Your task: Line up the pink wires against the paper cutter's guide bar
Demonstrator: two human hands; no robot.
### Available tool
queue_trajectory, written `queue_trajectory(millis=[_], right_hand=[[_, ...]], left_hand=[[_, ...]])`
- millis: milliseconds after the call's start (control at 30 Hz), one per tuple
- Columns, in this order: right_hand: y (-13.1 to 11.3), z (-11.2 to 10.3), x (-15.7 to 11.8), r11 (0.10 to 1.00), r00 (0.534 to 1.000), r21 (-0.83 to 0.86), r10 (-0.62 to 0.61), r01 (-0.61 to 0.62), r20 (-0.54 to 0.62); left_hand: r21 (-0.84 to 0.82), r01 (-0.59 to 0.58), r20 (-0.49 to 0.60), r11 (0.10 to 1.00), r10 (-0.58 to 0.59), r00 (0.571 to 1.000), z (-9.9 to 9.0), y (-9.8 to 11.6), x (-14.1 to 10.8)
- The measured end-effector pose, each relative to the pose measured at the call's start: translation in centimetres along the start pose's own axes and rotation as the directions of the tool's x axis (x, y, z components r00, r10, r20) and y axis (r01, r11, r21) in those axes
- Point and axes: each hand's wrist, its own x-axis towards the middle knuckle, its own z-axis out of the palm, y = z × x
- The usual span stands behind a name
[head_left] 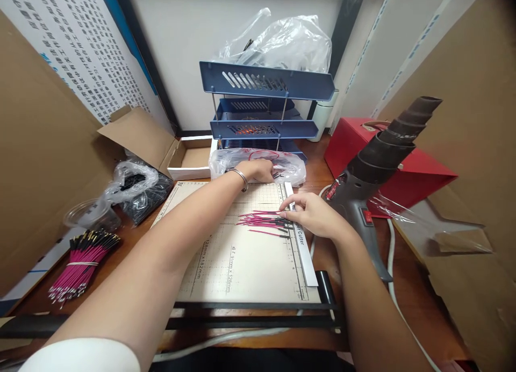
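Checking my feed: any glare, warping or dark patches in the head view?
Head view: bright glare on the clear bag atop the blue trays; wide-angle warping tilts the cardboard panels at both sides; upper right corner falls dark; near the middle, the right hand and pink wires at its fingertips look reasonably clear.

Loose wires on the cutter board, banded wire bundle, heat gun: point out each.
Loose wires (262,220), head view: pink lengths mid-cluster.
Banded wire bundle (79,272), head view: pink middle, just under the band.
Heat gun (357,183), head view: grey housing.
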Motion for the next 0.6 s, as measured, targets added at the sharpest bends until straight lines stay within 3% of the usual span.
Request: queue_trajectory(millis=[233,400,500,600], right_hand=[[-0.2,0.0,-0.1,1.0,1.0,0.013,-0.024,0.024,0.001],[-0.1,-0.1,-0.1,0.999,1.0,0.03,-0.026,0.025,0.012],[0.0,-0.1,-0.1,0.999,0.999,0.039,-0.028,0.027,0.024],[0.0,-0.2,-0.1,0.999,0.999,0.039,-0.031,0.03,0.032]], left_hand=[[-0.112,-0.087,-0.103,0.99,0.076,0.992,0.7,-1.5,-0.6],[-0.233,-0.115,-0.237,0.966,0.059,0.97,1.2,-1.9,-1.6],[-0.262,-0.117,-0.353,0.958,0.017,0.935,1.0,-1.9,-2.8],[-0.233,-0.113,-0.493,0.966,-0.017,0.87,0.0,-1.8,-4.8]])
